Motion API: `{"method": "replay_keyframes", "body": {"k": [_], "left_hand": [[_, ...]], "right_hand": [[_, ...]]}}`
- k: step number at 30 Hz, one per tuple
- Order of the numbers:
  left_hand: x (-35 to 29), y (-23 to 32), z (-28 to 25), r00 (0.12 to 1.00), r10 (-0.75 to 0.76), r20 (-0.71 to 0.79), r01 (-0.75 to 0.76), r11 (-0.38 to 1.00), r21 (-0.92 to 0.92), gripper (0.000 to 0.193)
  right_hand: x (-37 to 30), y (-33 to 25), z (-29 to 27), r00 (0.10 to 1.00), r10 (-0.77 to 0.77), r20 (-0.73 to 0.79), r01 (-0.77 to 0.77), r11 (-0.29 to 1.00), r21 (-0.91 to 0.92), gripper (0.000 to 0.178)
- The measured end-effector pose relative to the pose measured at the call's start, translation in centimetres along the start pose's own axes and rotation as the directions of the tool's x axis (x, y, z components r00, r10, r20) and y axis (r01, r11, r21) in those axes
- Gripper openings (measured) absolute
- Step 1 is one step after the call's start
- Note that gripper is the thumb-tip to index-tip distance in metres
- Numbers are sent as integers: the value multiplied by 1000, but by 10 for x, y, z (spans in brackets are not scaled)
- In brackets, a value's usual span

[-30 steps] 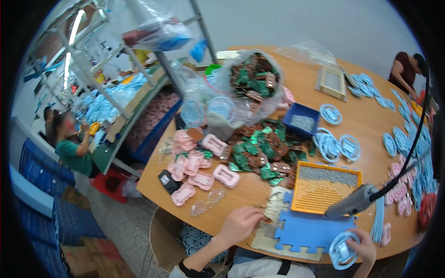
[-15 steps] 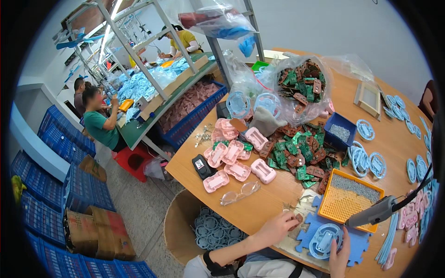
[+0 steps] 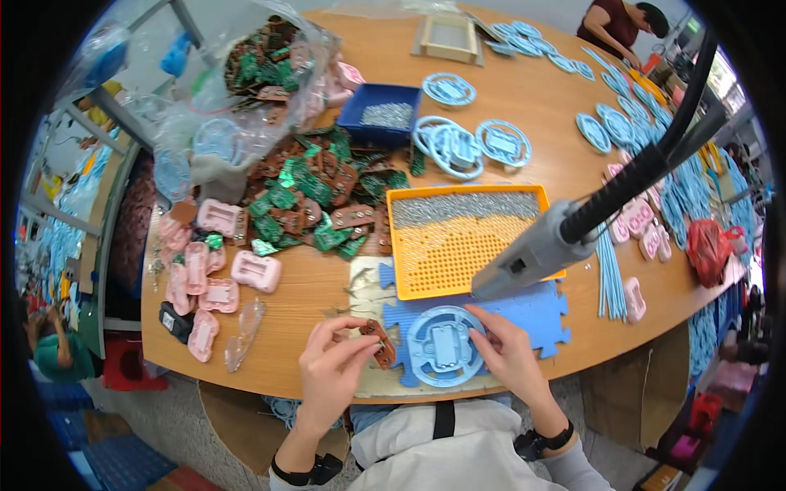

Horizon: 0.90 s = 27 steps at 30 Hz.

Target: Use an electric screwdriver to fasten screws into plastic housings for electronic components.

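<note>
My left hand point(image 3: 334, 366) pinches a small brown circuit board point(image 3: 379, 344) between thumb and fingers, tilted, just left of a light blue plastic steering-wheel-shaped part point(image 3: 446, 347). That part lies on a blue foam mat point(image 3: 532, 315), and a rectangular raised block sits in its middle. My right hand point(image 3: 509, 350) grips the part's right rim with thumb and fingers. Behind the part, a yellow tray point(image 3: 442, 274) holds small silver screws point(image 3: 467, 204) along its far side. A grey electric screwdriver point(image 3: 532, 250) slants down over the tray's right side, touched by neither hand.
A heap of brown and green circuit boards point(image 3: 315, 192) lies left of the tray, near pink plastic shells point(image 3: 256, 271) and clear glasses point(image 3: 244, 335). A dark blue bin point(image 3: 379, 114) of screws stands behind. More blue wheel parts point(image 3: 503, 143) lie to the right; another person point(image 3: 610, 29) works at far right.
The view has swung to the right, so the table appears shifted left. My left hand still holds the brown board, now raised beside the blue part; my right hand stays on its rim.
</note>
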<state>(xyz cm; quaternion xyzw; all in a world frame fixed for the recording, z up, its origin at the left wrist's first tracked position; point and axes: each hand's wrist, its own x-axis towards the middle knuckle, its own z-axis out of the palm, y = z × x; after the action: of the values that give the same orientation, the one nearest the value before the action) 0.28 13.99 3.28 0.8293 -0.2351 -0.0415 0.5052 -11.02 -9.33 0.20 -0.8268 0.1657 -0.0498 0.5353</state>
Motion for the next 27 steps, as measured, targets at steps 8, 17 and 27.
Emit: {"method": "replay_keyframes", "body": {"k": [8, 17, 27], "left_hand": [[-12, 17, 52, 930, 331, 158, -360, 907, 218, 24], [-1, 15, 60, 870, 421, 256, -481, 836, 264, 29], [-1, 16, 58, 899, 395, 191, -436, 851, 294, 27]], "right_hand": [[-7, -15, -22, 999, 43, 32, -42, 999, -24, 36], [33, 50, -155, 847, -38, -531, -206, 896, -393, 27], [61, 122, -206, 833, -240, -498, -258, 628, -734, 23]]}}
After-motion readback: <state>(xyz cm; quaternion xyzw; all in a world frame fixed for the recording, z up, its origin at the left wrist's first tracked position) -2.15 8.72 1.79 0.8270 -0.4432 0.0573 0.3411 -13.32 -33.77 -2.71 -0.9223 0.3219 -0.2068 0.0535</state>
